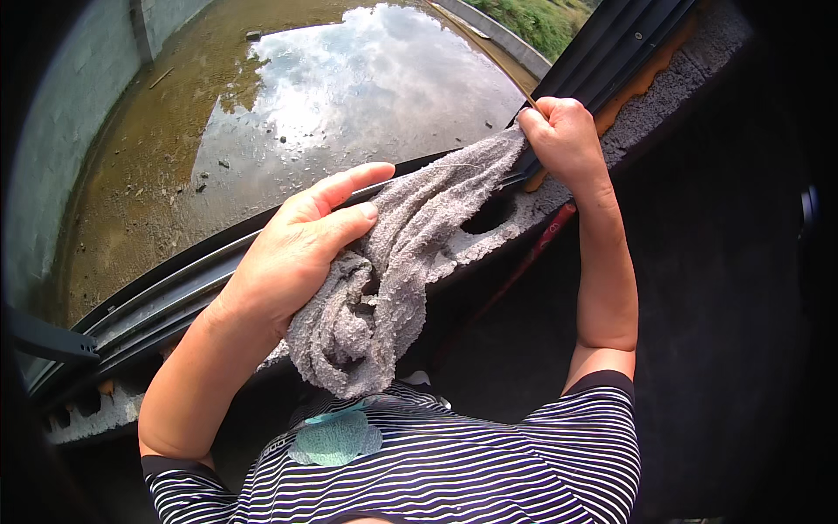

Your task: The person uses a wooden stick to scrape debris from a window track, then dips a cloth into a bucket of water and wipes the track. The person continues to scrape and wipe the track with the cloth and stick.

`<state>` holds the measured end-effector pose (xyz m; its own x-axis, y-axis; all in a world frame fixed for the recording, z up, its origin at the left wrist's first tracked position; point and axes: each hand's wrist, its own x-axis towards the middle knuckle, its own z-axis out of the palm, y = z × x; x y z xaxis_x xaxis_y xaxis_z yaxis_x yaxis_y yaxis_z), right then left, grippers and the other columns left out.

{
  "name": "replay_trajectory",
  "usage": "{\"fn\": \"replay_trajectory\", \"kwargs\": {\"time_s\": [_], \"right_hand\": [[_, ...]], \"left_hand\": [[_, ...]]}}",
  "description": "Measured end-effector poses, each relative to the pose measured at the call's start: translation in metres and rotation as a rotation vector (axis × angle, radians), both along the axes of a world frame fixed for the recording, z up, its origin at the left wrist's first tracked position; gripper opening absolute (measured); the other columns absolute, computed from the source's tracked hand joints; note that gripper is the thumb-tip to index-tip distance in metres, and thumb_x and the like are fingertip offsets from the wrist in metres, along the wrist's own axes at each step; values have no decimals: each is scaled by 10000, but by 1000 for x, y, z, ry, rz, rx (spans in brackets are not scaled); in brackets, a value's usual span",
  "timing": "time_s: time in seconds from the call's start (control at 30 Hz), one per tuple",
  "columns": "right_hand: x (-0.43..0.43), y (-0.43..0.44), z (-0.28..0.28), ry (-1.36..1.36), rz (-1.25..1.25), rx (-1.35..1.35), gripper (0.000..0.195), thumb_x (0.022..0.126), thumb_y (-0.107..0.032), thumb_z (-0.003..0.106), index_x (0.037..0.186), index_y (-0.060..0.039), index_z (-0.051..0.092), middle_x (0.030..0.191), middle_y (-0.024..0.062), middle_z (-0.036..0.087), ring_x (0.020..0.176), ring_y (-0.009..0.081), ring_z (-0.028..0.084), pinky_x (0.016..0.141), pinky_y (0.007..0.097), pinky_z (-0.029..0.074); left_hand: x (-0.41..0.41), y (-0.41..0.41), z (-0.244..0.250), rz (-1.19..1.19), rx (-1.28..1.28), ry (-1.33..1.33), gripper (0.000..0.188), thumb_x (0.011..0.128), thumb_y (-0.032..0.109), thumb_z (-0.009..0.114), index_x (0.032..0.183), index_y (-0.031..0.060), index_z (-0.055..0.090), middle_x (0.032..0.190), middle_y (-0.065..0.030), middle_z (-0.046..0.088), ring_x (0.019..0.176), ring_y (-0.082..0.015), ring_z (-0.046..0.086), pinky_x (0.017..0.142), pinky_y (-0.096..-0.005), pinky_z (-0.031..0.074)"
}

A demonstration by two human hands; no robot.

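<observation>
A long grey terry cloth (406,262), twisted and pilled, stretches between my two hands above a black metal window frame (216,275). My right hand (566,141) is closed in a fist on its upper end, beside the frame's upright. A thin brown stick (497,62) meets that fist at the thumb; I cannot tell if it is gripped too. My left hand (308,229) holds the cloth's lower, bunched part, thumb on top and index finger stretched out past it. The other left fingers are hidden behind the cloth.
Rough concrete sill (497,239) and orange foam (645,82) border the frame. A red stick (543,239) leans below the sill. Beyond lies a wet floor (340,105) with a puddle and debris, between a grey wall (78,131) and a low kerb (504,39). A dark bracket (55,337) juts in at left.
</observation>
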<state>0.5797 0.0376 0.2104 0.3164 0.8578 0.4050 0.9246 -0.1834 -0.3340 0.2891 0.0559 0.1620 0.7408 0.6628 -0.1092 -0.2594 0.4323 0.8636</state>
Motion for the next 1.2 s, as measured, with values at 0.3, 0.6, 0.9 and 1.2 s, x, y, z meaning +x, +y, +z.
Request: {"fn": "replay_trajectory", "kwargs": {"time_s": [0.3,0.6,0.9,1.2], "right_hand": [[58,33,-51,-116,-245,-178,371,819,-313,513,932,-20,710,969,243,686,958,419,653,878,492,504],[72,31,-88,-84,-170,-105,425,943,-438,572,1014,-33,684,847,208,682,825,390,666,739,461,514],[73,-58,-11,-32,170,-92,203,940,-156,627,1095,-52,707,678,47,595,579,121,530,557,280,434],[71,-48,-8,-597,96,-222,111,880,-183,636,902,-130,731,708,89,647,659,281,647,578,396,506]], "left_hand": [[80,38,-11,-49,63,231,594,850,53,718,1384,-3,463,1085,-160,669,819,-152,682,690,-282,585],[141,87,-53,-75,418,613,522,827,27,652,1334,132,591,998,-110,698,841,-142,642,774,-281,539],[166,99,-38,-220,911,764,692,797,97,615,1461,144,428,986,-181,693,836,-225,656,802,-334,521],[237,119,-45,-405,1227,921,690,747,219,656,1393,66,466,1025,-248,679,968,-356,665,858,-421,523]]}}
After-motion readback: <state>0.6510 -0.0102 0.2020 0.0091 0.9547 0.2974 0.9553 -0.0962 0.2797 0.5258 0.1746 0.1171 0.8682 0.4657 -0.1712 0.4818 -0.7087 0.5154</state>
